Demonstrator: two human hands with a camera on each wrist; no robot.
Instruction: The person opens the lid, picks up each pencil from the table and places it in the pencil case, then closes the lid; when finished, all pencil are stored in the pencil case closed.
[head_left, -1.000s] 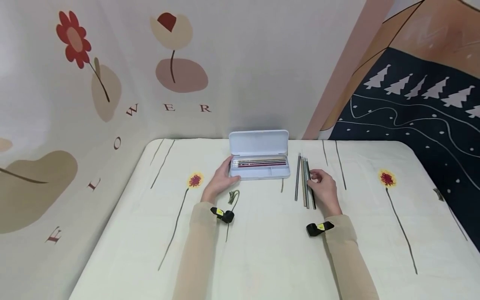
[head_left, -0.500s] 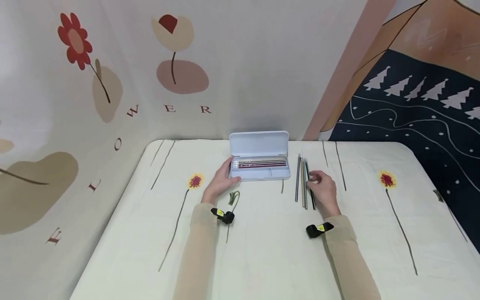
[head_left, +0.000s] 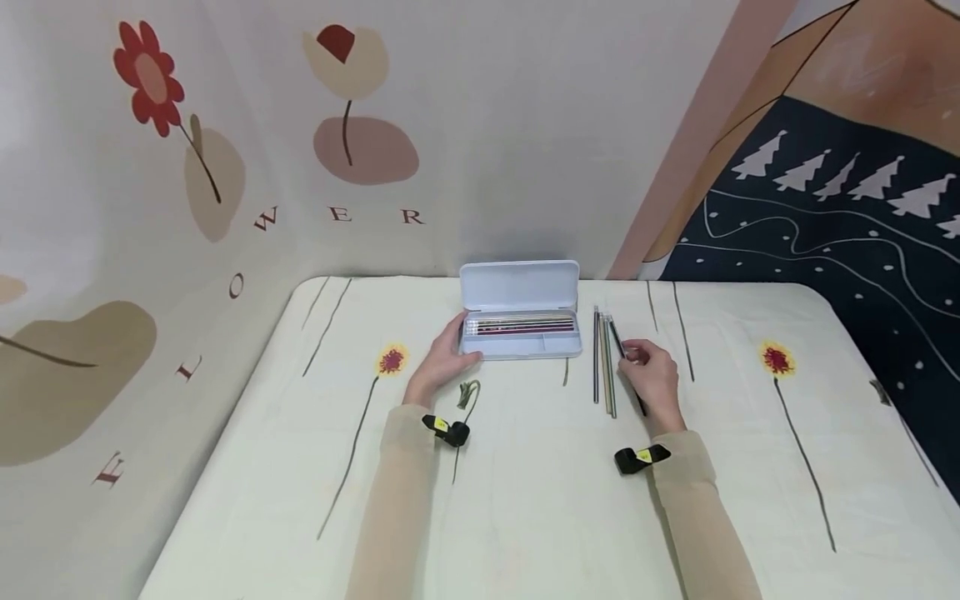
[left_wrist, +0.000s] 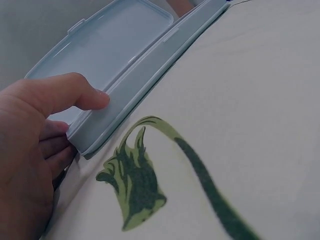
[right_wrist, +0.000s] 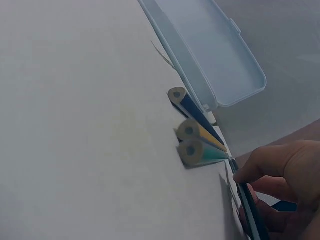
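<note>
A pale blue pencil case (head_left: 506,344) lies with its lid (head_left: 519,285) raised, several pencils (head_left: 525,326) lined up inside. My left hand (head_left: 441,363) grips its left end, thumb (left_wrist: 92,97) on the front wall and the other fingers round the side. Right of the case, my right hand (head_left: 651,377) pinches a dark pencil (right_wrist: 250,207) between thumb and fingers, slanted away from the others. Beside it lie a dark blue pencil (right_wrist: 196,111), a yellow one (right_wrist: 206,136) and a green one (right_wrist: 209,153), unsharpened ends toward the right wrist camera.
A white cloth (head_left: 540,500) printed with flowers covers the table. Behind the case rises a patterned curtain (head_left: 525,167), with a dark tree-printed part (head_left: 840,250) on the right. Each wrist wears a small black camera; one is the left wrist camera (head_left: 450,432).
My right hand has parted the dark pencil from the others, its lower end swinging right. The left hand stays on the case.
</note>
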